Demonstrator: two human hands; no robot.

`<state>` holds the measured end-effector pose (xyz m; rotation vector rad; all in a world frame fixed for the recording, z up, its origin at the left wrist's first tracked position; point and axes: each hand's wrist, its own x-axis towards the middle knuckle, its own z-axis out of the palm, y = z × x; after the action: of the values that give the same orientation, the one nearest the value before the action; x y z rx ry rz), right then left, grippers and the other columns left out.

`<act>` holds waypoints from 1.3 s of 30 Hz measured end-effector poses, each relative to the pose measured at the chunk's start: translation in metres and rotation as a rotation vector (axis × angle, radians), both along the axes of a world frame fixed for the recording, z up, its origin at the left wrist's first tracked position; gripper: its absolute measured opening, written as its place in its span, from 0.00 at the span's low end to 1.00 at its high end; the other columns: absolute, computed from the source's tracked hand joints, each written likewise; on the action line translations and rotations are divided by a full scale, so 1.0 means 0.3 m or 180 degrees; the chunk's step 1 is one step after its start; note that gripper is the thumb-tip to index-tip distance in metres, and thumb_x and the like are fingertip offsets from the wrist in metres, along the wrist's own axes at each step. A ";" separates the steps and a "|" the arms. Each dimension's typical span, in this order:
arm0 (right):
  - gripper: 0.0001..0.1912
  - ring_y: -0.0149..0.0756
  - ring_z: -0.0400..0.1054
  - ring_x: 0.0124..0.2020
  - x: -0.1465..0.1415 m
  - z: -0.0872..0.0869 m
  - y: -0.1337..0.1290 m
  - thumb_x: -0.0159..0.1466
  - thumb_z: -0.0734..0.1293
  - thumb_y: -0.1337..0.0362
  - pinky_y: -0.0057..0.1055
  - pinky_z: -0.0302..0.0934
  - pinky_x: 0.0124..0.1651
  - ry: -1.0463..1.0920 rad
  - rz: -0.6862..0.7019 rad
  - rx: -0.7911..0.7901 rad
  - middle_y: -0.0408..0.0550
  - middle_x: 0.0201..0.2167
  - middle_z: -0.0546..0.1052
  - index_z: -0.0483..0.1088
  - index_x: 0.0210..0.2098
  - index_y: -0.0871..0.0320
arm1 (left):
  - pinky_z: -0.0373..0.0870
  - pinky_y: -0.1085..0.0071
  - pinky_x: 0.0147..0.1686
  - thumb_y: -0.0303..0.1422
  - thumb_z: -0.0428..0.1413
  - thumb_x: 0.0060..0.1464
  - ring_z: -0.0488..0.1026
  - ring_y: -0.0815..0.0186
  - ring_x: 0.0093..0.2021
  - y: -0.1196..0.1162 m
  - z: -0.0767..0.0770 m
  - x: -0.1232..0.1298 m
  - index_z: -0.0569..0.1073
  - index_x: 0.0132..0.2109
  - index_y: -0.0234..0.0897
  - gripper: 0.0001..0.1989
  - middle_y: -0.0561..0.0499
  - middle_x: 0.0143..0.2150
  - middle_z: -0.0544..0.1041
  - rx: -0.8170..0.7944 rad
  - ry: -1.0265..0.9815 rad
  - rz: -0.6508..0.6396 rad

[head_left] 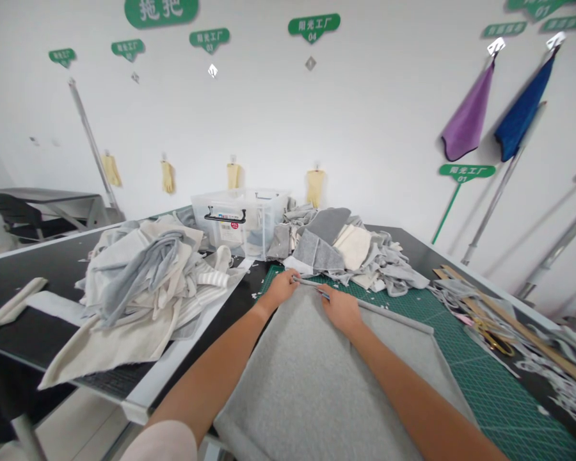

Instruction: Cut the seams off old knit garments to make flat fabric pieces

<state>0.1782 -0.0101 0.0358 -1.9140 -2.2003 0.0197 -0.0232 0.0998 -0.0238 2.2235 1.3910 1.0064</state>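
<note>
A large piece of grey fabric [312, 371] lies over the near part of the table, its far edge curled into a narrow roll. My left hand [284, 289] is closed at the far left corner, pinching the end of that roll. A short way to the right, my right hand [342, 309] is closed on the same rolled edge, its fingers curled under and partly hidden. A small bluish thing shows by the right fingertips, too small to name. Beneath the fabric is a green cutting mat [465, 358].
Fabric scraps [139, 275] are heaped on the left and more scraps [321, 240] at the back. Between them stands a clear plastic box [240, 221]. Scissors [496, 339], a wooden strip [532, 330] and offcuts lie at the right. Poles lean on the wall.
</note>
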 end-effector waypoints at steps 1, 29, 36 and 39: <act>0.22 0.43 0.75 0.51 0.000 -0.002 0.000 0.73 0.57 0.57 0.31 0.63 0.50 -0.0002 -0.0005 -0.0002 0.53 0.51 0.80 0.67 0.63 0.51 | 0.65 0.71 0.37 0.28 0.56 0.57 0.72 0.65 0.33 -0.006 0.004 0.002 0.77 0.47 0.37 0.11 0.51 0.31 0.75 0.0044 0.0049 0.0033; 0.21 0.43 0.77 0.47 0.014 -0.045 0.034 0.73 0.56 0.59 0.32 0.62 0.47 -0.0242 -0.0351 0.0104 0.54 0.46 0.81 0.65 0.63 0.51 | 0.68 0.68 0.48 0.29 0.58 0.56 0.74 0.64 0.43 0.038 -0.006 0.005 0.78 0.42 0.35 0.07 0.47 0.41 0.80 0.0052 -0.0423 0.0058; 0.20 0.42 0.77 0.45 0.034 -0.074 0.052 0.72 0.58 0.60 0.31 0.61 0.44 -0.0115 -0.0280 0.0214 0.51 0.44 0.81 0.66 0.62 0.49 | 0.63 0.73 0.32 0.36 0.58 0.55 0.68 0.69 0.29 0.028 0.014 -0.006 0.79 0.45 0.31 0.15 0.52 0.30 0.75 -0.0557 -0.1408 -0.0411; 0.20 0.41 0.77 0.44 0.038 -0.073 0.049 0.72 0.58 0.59 0.30 0.60 0.44 0.0046 -0.0278 0.0301 0.50 0.42 0.82 0.67 0.61 0.49 | 0.60 0.74 0.30 0.43 0.57 0.56 0.65 0.70 0.28 0.007 0.035 0.001 0.79 0.40 0.31 0.18 0.53 0.27 0.72 -0.0629 -0.1562 -0.0447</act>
<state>0.1895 0.0047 0.0140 -1.9498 -2.0675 -0.0834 -0.0230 0.1020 -0.0135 1.7471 1.0491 1.2016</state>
